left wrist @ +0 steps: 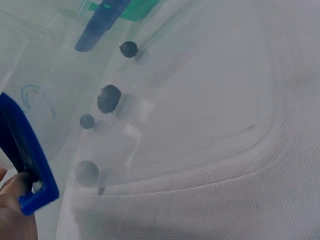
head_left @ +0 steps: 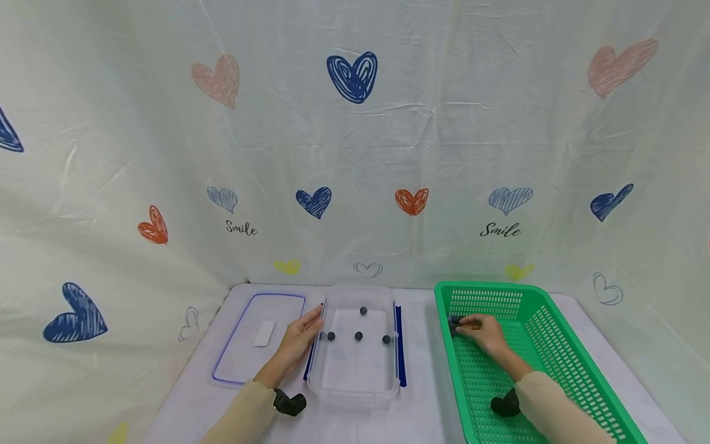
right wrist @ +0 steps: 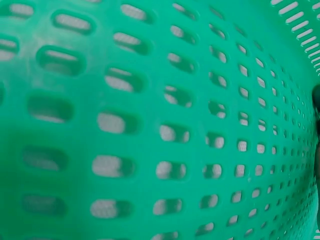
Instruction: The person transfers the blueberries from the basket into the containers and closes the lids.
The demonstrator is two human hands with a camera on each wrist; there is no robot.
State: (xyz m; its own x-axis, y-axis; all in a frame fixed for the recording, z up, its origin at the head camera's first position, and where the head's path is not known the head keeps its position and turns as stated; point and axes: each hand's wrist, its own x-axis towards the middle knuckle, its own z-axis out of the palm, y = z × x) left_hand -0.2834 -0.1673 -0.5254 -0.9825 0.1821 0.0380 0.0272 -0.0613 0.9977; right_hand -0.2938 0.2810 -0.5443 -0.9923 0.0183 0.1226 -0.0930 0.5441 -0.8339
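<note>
Against the left side of a clear plastic storage box (head_left: 355, 376), my left hand (head_left: 296, 339) grips the wall by its blue latch (left wrist: 37, 175). Inside the box lie several small, dark, round blueberries (head_left: 359, 336), spread apart; in the left wrist view one blueberry (left wrist: 109, 99) shows through the clear wall. My right hand (head_left: 484, 333) reaches into the green basket (head_left: 532, 364) and pinches at dark blueberries (head_left: 453, 322) by its left wall. The fingertips partly cover them. The right wrist view shows mostly the basket's slotted floor, with the dark pieces out of sight.
Left of the box, a clear lid (head_left: 238, 345) with a blue seal lies flat, a white rectangle (head_left: 264, 333) on it. The box's other blue latch (head_left: 400, 345) hangs out on its right. A heart-print curtain (head_left: 355, 148) stands behind the white-covered table (head_left: 421, 370).
</note>
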